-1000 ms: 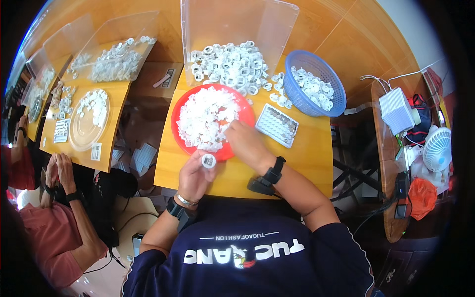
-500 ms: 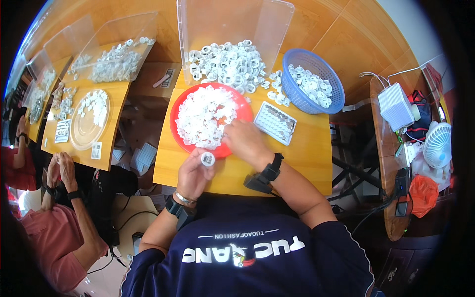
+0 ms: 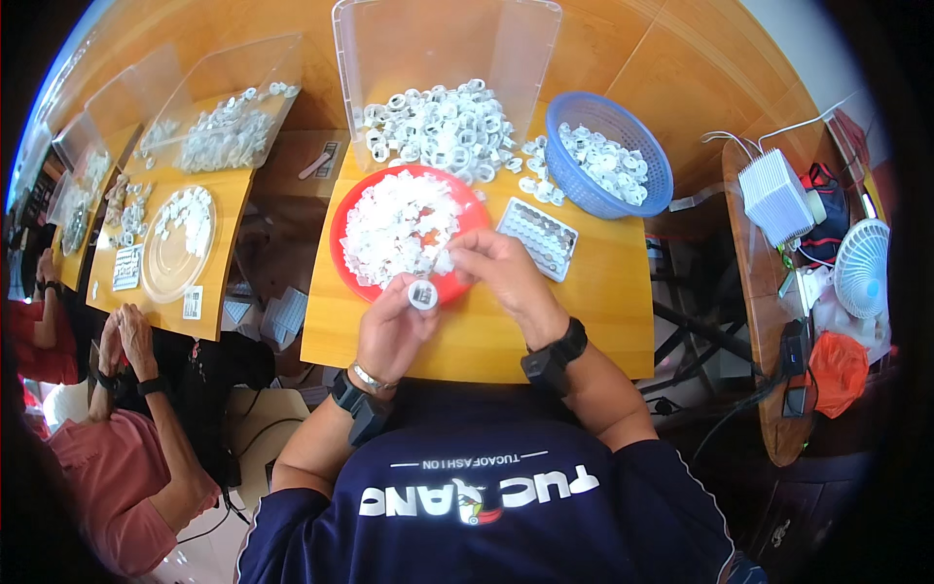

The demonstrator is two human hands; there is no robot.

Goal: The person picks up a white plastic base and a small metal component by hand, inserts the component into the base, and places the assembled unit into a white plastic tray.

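Note:
My left hand (image 3: 390, 336) holds a small round white plastic part (image 3: 422, 295) with a dark marked centre, pinched at the near edge of a red plate (image 3: 341, 269). Just to the right, my right hand (image 3: 508, 277) has thumb and fingers closed on a small white plastic piece (image 3: 444, 262), close to the round part but seemingly apart from it. Heaped on the plate are many small translucent white pieces (image 3: 389, 229). Beside my right hand lies a white tray (image 3: 538, 237) with rows of round silvery discs.
Behind the plate, a clear plastic bin (image 3: 448, 44) lies tipped, spilling round white parts (image 3: 443, 127). A blue basket (image 3: 608, 200) at the right holds similar parts. Leftward, a person's clasped hands (image 3: 125, 339) rest by another table (image 3: 226, 243). A small fan (image 3: 862, 268) stands far right.
My right hand has lifted back from the heap with a white piece in its fingers. My left hand has moved slightly right and up with the round part, bringing both closer.

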